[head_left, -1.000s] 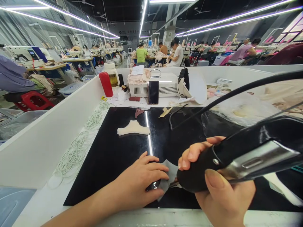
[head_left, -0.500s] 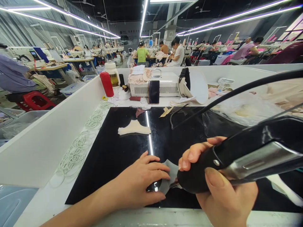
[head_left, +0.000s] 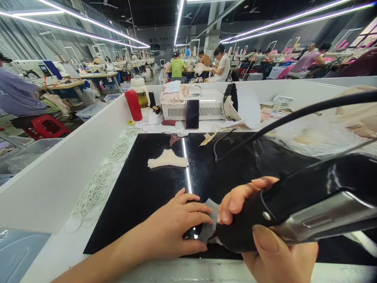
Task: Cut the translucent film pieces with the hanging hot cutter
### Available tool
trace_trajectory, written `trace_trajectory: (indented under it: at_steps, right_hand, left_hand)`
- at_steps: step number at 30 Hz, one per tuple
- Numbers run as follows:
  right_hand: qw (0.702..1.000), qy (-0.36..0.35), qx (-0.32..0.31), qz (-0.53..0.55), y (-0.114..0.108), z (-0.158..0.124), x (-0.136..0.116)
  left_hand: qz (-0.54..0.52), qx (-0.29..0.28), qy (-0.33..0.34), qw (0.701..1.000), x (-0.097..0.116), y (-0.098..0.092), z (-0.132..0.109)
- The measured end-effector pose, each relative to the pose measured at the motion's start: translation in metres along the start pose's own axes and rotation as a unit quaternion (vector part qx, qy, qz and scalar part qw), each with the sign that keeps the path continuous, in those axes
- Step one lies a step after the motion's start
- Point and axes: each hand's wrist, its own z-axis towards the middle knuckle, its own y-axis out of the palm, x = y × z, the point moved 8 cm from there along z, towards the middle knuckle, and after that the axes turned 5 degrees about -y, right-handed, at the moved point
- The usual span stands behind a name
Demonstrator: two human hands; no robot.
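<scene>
left hand (head_left: 173, 227): lies flat, fingers stretched and a little apart, closed round nothing; fingertips press down on the grey fabric piece (head_left: 211, 207). right hand (head_left: 279, 259): wrapped tight round the rounded front end of the black tool (head_left: 297, 200), thumb on the near side, fingers curled over the far side.

position: grey fabric piece sits at the near edge of the black mat (head_left: 141, 188), between the two hands, partly under the tool's nose and the left fingertips. what the tool's tip is doing is hidden.

handling, judged: fabric piece looks thin, limp and very light, and would likely slide on the glossy mat, so it is best pinned flat with fingertips near its edge rather than pinched. tool looks rigid and fairly heavy, with the cable (head_left: 294, 116) pulling from the rear; a full-hand grip close to the front suits it.

appearance: fabric pale grey, small, irregular outline. tool glossy black with a metal strip along its side.

nearby: cream fabric piece (head_left: 167, 160) mid-mat, well apart; white rings (head_left: 94, 188) scattered along the mat's left edge.
</scene>
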Motion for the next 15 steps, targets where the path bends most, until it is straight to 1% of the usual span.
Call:
trace_trajectory:
  at_steps: [2,3,7,9,12,15]
  right_hand:
    - [1.0,-0.011,0.014,-0.004,-0.005,0.005,-0.003]
    - [0.999,-0.019,0.032,-0.013,-0.01,0.008,-0.006]
    - [0.987,-0.068,0.132,-0.062,-0.037,0.021,-0.019]
    - [0.981,-0.086,0.158,-0.067,-0.047,0.024,-0.021]
    - [0.981,-0.093,0.156,-0.064,-0.053,0.025,-0.018]
    - [0.983,-0.1,0.137,-0.064,-0.051,0.023,-0.014]
  left_hand:
    - [-0.001,-0.003,-0.01,1.0,-0.001,0.0,-0.002]
    - [-0.002,-0.001,-0.013,1.0,-0.002,0.0,-0.002]
    - [-0.001,0.039,-0.018,0.999,0.0,-0.006,-0.002]
    - [0.007,0.053,-0.013,0.998,0.002,-0.007,-0.001]
    - [0.045,0.034,-0.001,0.998,0.007,0.0,0.002]
    - [0.084,0.004,0.001,0.996,0.008,0.008,0.003]
